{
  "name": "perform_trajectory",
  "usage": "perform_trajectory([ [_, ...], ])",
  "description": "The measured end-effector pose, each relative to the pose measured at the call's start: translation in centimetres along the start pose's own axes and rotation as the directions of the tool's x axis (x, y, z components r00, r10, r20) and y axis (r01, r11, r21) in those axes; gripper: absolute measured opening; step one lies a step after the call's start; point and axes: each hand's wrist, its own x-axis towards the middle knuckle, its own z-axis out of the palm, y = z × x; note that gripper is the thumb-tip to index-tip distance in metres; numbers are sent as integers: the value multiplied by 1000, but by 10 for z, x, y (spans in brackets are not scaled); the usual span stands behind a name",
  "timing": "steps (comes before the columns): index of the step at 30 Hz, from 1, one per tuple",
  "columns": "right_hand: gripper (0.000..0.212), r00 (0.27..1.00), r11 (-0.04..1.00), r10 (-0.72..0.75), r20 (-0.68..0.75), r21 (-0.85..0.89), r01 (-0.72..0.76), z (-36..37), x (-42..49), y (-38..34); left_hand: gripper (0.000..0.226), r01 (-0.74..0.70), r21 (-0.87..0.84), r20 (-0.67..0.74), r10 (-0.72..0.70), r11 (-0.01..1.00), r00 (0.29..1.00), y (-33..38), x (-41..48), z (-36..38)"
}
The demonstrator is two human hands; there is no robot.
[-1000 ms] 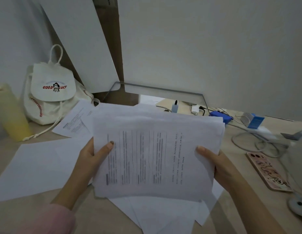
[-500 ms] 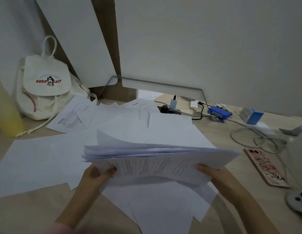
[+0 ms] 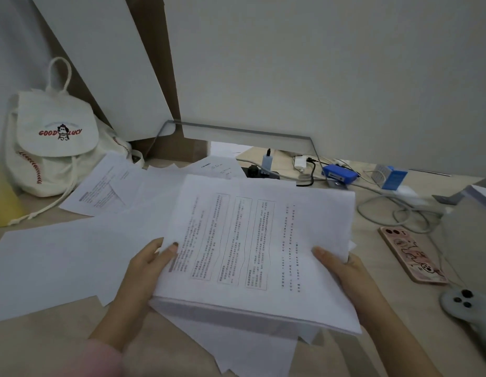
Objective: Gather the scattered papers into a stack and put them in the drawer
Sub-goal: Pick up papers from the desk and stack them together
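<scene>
White printed paper stack [image 3: 252, 240] is being grasped by left hand [image 3: 146, 270] and right hand [image 3: 350, 276] fingers [image 3: 169, 248], its uneven sheets beneath them risking slipping out.

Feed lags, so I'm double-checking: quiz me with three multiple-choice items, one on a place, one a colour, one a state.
1. The pink-cased phone lies where from the paper stack? A left B right C underneath
2. Lettering on the white bag? A red B green C blue
3. The paper stack is held by: A one hand B both hands C neither hand

Answers: 1 B, it lies on the desk past the right hand. 2 A, the flap's letters are red. 3 B, the left hand and right hand each grip a side, thumb on top.
</scene>
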Motion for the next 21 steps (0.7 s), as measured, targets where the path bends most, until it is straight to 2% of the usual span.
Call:
perform_trajectory([
  [4,21,983,984,32,-183,179,1,-2,-17,21,22,180,-349,69,-167,919,984,3,-5,21],
  [6,20,968,964,24,-248,261,43,5,-28,33,20,250,-409,154,-204,878,967,6,-13,46],
  [8,26,962,943,25,-271,326,67,15,-38,44,24,283,-377,234,-206,882,950,7,-24,77],
  [10,38,962,916,52,-270,397,62,22,-47,57,24,271,-294,247,-201,917,948,3,-33,105],
  [13,85,981,865,119,-156,500,-25,19,-56,73,26,217,-185,165,-188,958,968,-10,-38,132],
  [14,92,983,865,133,-124,499,-54,15,-61,73,27,199,-150,142,-178,968,974,-12,-39,135],
  [15,85,986,871,137,-96,486,-74,6,-65,73,29,184,-119,135,-168,976,977,-13,-40,137],
  [17,54,986,880,157,-57,461,-113,-21,-69,63,33,148,-55,156,-138,987,978,-14,-39,138],
  [18,45,983,881,178,-43,452,-140,-39,-70,57,35,131,-20,174,-125,991,977,-12,-39,138],
  [21,48,982,933,184,36,307,-187,-88,-73,45,37,98,81,264,-116,992,958,-9,-42,141],
])
